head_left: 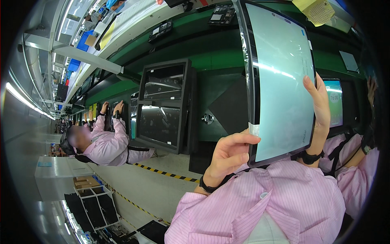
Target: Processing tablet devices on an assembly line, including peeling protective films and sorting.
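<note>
Upright before my chest stands a large tablet (280, 81) with a lit pale-green screen and a dark frame. Shiny clear film runs along its left edge, and a whitish tab (254, 129) sits near the lower left corner. My left hand (227, 156) is closed at that corner, its forefinger against the tab and the thumb just below. At the right edge my right hand (319, 105) grips the tablet, the thumb over the screen side and the other fingers mostly hidden behind. Both wrists wear black bands.
Left of the tablet, a black tray (189, 105) holds two dark screen panels on the green bench. Opened devices (221, 15) lie at the back. Another lit device (334, 101) stands to the right, beside a co-worker's pink sleeve (357, 175). Another co-worker (107, 142) works at left.
</note>
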The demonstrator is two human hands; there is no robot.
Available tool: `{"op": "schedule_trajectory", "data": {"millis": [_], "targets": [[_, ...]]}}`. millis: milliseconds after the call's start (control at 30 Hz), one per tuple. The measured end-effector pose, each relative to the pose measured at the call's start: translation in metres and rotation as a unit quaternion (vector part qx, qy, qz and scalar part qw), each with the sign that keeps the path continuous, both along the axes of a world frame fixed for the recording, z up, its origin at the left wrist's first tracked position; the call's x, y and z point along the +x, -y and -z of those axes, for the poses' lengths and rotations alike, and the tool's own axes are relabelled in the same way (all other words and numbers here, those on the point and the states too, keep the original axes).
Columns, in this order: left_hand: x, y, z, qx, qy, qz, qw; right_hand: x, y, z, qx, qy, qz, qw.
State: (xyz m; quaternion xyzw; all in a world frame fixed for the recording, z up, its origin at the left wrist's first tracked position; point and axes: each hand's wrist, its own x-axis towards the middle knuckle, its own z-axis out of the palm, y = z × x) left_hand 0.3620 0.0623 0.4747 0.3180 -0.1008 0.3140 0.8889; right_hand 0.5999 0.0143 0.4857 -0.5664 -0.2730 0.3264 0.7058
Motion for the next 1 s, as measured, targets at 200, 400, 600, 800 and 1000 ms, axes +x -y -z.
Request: {"op": "schedule_trajectory", "data": {"millis": [200,400,600,800,1000], "targets": [[-0.001,-0.004,0.008,0.049,0.001,-0.021,0.999,0.002,-0.001,0.001,-0.008,0.041,-0.004,0.999],[-0.009,-0.051,-0.025,0.158,-0.214,-0.033,0.963,0.003,0.000,0.012,0.032,0.058,0.022,0.998],[0.021,-0.101,-0.071,0.296,-0.292,-0.212,0.884,-0.011,0.009,0.021,0.067,0.069,-0.012,0.995],[0.042,-0.118,-0.088,0.315,-0.263,-0.305,0.859,-0.015,0.002,0.019,0.097,0.056,-0.046,0.993],[0.068,-0.062,-0.113,0.468,-0.212,-0.302,0.803,-0.014,-0.025,0.040,0.057,-0.072,0.048,0.995]]}}
